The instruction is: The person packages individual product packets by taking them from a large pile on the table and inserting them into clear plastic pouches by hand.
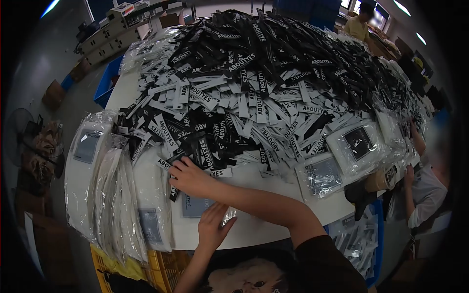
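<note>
My right hand (pixel 188 177) reaches across to the left, its fingers spread over the near edge of a heap of narrow black and white packets (pixel 244 115) printed ABOUTYES. A white packet (pixel 166 163) and a black packet (pixel 173 193) lie by its fingertips; no firm grip shows. Closer to me, my left hand (pixel 213 225) is open, fingers stretched and thumb apart, at the table's front edge. Just beyond it lies a grey printed panel (pixel 194 206), partly under my right forearm. What lies beneath the left palm is hidden.
Clear bags with white contents (pixel 105 185) stand along the table's left edge. More bagged packs (pixel 337 161) lie right. Below are a yellow crate (pixel 168 268) and a blue bin (pixel 376 234) of packets. A co-worker (pixel 427 190) sits right; another person (pixel 359 27) is behind.
</note>
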Motion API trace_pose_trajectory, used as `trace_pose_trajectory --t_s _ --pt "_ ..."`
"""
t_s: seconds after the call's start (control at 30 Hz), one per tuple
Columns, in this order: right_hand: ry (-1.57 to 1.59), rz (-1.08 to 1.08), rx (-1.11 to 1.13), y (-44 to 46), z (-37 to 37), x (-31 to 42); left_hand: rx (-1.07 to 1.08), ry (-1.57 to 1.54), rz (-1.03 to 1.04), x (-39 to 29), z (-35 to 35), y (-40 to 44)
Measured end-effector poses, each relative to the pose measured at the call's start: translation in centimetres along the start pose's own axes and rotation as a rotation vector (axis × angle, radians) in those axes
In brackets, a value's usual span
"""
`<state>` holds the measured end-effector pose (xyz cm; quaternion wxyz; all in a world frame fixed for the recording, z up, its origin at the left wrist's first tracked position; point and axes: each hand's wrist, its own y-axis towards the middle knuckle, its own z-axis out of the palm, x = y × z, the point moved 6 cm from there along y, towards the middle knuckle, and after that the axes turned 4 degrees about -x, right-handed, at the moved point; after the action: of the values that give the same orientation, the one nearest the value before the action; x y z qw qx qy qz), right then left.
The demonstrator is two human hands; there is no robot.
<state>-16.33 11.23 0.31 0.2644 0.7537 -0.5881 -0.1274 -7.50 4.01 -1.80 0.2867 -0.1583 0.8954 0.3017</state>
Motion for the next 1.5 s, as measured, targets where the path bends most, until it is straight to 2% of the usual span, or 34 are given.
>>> trace_pose_trajectory --t_s 0.1,0.13,0.2,0.23,0.37,0.43,0.47,0.53,0.57,0.63,0.7,0.77,0.83,0.87,0.9,0.93,0.97,1.0,1.03,1.07,1.1,1.13,1.17,1.23,1.3,1.37,1.4,1.43,1.47,1.5 --pt "0.074 -0.094 -0.200 0.7 -0.7 -0.2 -0.003 -0.014 -0.021 0.3 0.0 0.0" --pt "0.080 -0.098 -0.197 0.7 -0.7 -0.1 -0.007 -0.012 -0.028 0.5 -0.1 -0.1" --pt "0.287 0.246 -0.047 0.0 -0.5 -1.9 0.003 -0.020 -0.022 0.7 0.1 -0.2" --pt "0.174 0.157 0.007 -0.3 -1.0 -1.8 0.000 -0.024 -0.027 0.8 0.1 -0.3" --pt "0.016 0.098 0.031 -2.2 -0.1 -2.7 -0.006 -0.035 -0.001 0.7 0.0 -0.3" --pt "0.109 0.130 -0.082 -1.7 -3.0 -2.7 -0.009 -0.058 -0.023 0.6 -0.2 -0.1" --pt "0.264 0.182 -0.187 -1.8 -5.0 -3.3 -0.006 -0.068 -0.056 0.7 -0.4 0.0" --pt "0.446 0.403 -0.311 -2.8 -10.0 -3.8 -0.001 -0.078 -0.094 0.9 -0.6 -0.2" --pt "0.818 0.608 -0.395 -4.4 -10.0 -4.8 0.005 -0.098 -0.102 1.0 -0.6 -0.2" --pt "0.844 0.894 -0.432 -8.8 -13.3 -4.5 0.007 -0.124 -0.100 1.1 -0.5 -0.1" --pt "0.996 1.140 -0.589 -15.4 -14.8 -3.9 -0.048 -0.112 -0.253 1.9 -0.7 -0.6" --pt "1.000 1.159 -0.915 -21.1 -15.1 -2.4 -0.063 -0.063 -0.194 1.0 -1.0 0.1" --pt "0.918 1.187 -0.936 -24.8 -14.8 -0.9 -0.079 -0.014 -0.132 0.3 -1.1 0.6" --pt "0.632 1.142 -0.808 -25.8 -14.9 -0.8 -0.089 0.014 -0.152 0.3 -1.2 0.6" --pt "0.626 1.150 -0.815 -26.4 -15.1 -0.3 -0.097 0.042 -0.170 0.5 -1.3 0.5" --pt "0.653 1.229 -0.992 -27.6 -15.6 0.1 -0.089 0.039 -0.162 0.6 -1.4 0.4" --pt "0.681 1.299 -1.169 -28.7 -16.0 0.4 -0.121 -0.007 -0.255 1.3 -1.6 0.2" --pt "0.806 1.251 -1.345 -28.9 -16.7 1.2 -0.153 -0.050 -0.352 2.0 -1.8 -0.1" --pt "0.807 1.252 -1.348 -29.5 -16.3 1.5 -0.195 -0.086 -0.371 1.8 -2.3 -0.1" --pt "0.607 1.138 -1.272 -29.7 -16.2 2.1 -0.193 -0.081 -0.367 1.7 -2.3 -0.1" --pt "0.414 1.021 -1.188 -29.8 -15.7 2.7 -0.300 -0.111 -0.335 1.4 -2.8 -0.4" --pt "0.001 1.033 -0.862 -29.4 -14.9 2.7 -0.406 -0.141 -0.302 1.2 -3.5 -0.8" --pt "0.001 1.034 -0.870 -29.9 -14.6 3.4 -0.404 -0.140 -0.296 0.9 -3.8 -1.2" --pt "0.250 1.063 -0.983 -29.8 -15.5 3.7 -0.406 -0.076 -0.275 -0.3 -4.5 -1.5" --pt "0.239 0.998 -1.060 -29.3 -16.4 4.1 -0.405 -0.092 -0.216 -1.3 -4.6 -1.5" --pt "0.055 1.270 -0.596 -30.6 -14.3 3.5 -0.405 -0.117 -0.147 -2.4 -4.7 -1.1" --pt "0.049 1.267 -0.596 -30.2 -14.5 3.8 -0.350 -0.121 -0.062 -3.3 -4.5 -0.8" --pt "0.348 1.356 -0.766 -30.0 -14.3 4.0 -0.300 -0.125 0.017 -4.2 -3.9 -0.6" --pt "0.663 1.437 -0.925 -29.8 -13.6 4.8 -0.298 -0.127 0.004 -4.6 -3.5 -0.8" --pt "0.778 1.428 -0.872 -28.5 -12.8 5.4 -0.186 -0.157 0.041 -5.3 -2.6 -1.1"
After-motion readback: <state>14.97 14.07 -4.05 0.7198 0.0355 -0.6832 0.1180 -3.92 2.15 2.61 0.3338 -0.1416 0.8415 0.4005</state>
